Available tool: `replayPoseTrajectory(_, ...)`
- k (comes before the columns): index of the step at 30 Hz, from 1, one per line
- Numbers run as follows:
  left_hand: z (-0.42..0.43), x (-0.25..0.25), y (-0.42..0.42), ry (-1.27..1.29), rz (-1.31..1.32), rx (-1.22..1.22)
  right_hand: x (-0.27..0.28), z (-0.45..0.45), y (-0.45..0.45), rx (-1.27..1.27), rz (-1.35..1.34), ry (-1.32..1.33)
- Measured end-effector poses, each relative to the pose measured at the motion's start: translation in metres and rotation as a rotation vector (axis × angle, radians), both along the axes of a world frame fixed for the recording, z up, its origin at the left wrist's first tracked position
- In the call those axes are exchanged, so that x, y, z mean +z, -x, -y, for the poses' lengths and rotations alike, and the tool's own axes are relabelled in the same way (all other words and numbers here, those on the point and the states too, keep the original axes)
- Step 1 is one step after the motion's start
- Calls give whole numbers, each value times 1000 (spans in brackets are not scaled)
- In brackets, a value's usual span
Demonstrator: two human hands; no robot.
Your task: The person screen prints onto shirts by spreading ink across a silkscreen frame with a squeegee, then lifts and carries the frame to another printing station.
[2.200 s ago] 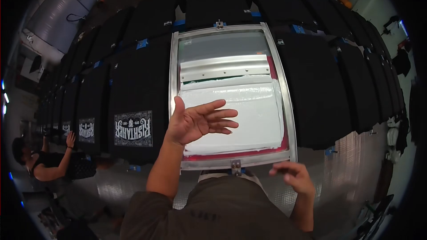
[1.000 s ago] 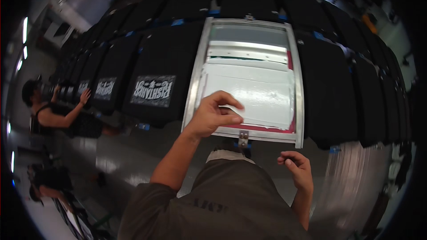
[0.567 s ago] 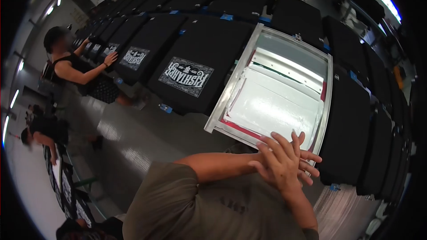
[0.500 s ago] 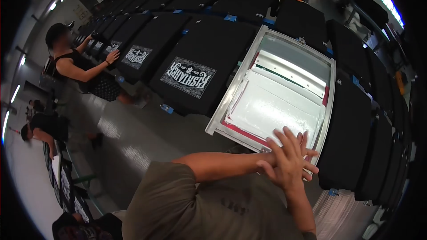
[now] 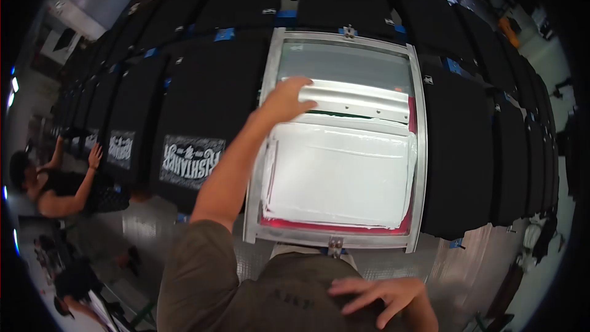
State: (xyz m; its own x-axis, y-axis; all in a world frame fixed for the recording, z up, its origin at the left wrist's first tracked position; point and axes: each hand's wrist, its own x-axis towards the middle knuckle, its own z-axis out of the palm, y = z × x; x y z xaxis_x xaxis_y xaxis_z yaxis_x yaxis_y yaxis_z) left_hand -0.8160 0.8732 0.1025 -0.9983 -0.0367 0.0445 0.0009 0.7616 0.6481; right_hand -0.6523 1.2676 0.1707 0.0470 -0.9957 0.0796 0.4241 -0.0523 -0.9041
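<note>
The rectangular silver metal frame [image 5: 421, 147] lies flat. Inside it, the long silver metal squeegee [image 5: 356, 99] with a dark green strip [image 5: 329, 113] rests crosswise, and below this the thick white ink [image 5: 338, 172] forms a rectangle with uneven edges, partly bordered in red.

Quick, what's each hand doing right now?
Left hand: curved at the metal squeegee's left end; whether it grips cannot be told.
Right hand: open, with nothing visibly held.
</note>
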Motion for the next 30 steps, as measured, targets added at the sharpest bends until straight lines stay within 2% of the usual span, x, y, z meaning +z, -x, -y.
replayPoseTrajectory(1, 8, -5, 24, 92, 64, -28, -9, 6, -7, 76, 90, -2)
replayPoseTrajectory(2, 22, -26, 50, 208, 35, -117, -19, 3, -1, 19, 77, -80)
replayPoseTrajectory(5, 44, -40, 103, 431, 447, -300, -17, -6, 30, 87, -833, -901)
replayPoseTrajectory(7, 46, -35, 118, 522, 652, -371, -11, -5, 60, -155, -858, -1061)
replayPoseTrajectory(9, 55, -43, 120, 445, 645, -401, 10, 7, 105, -370, -560, -1073)
replayPoseTrajectory(10, 58, -45, 121, 407, 620, -389, -1, 7, 123, -486, -655, -1005)
replayPoseTrajectory(11, 59, -44, 122, 371, 590, -371, -16, 6, 142, -603, -755, -930)
replayPoseTrajectory(12, 56, -35, 115, 380, 555, -325, -25, 15, 163, -787, -1071, -848)
replayPoseTrajectory(13, 51, -23, 104, 386, 549, -329, -28, 29, 184, -924, -1087, -926)
replayPoseTrajectory(15, 39, 1, 71, 515, 321, -256, -54, 41, 222, -1160, -1631, -823)
replayPoseTrajectory(17, 33, 7, 26, 498, 124, -229, -60, 43, 238, -1074, -1834, -958)
replayPoseTrajectory(18, 29, 3, 2, 507, 30, -212, -58, 42, 234, -1051, -1869, -930)
replayPoseTrajectory(20, 14, 0, -46, 488, -31, -174, -70, 24, 221, -896, -1790, -904)
replayPoseTrajectory(22, 10, -36, -88, 539, -82, -169, -100, 4, 196, -909, -1828, -817)
replayPoseTrajectory(25, -13, -61, -113, 496, -412, -131, -134, -6, 161, -1013, -1855, -695)
replayPoseTrajectory(27, -7, -58, -107, 500, -348, -133, -137, -7, 167, -1049, -1865, -672)
replayPoseTrajectory(29, 2, -43, -91, 501, -169, -156, -119, -4, 189, -979, -1799, -742)
replayPoseTrajectory(30, 6, -33, -78, 483, -159, -160, -106, -2, 199, -979, -1797, -710)
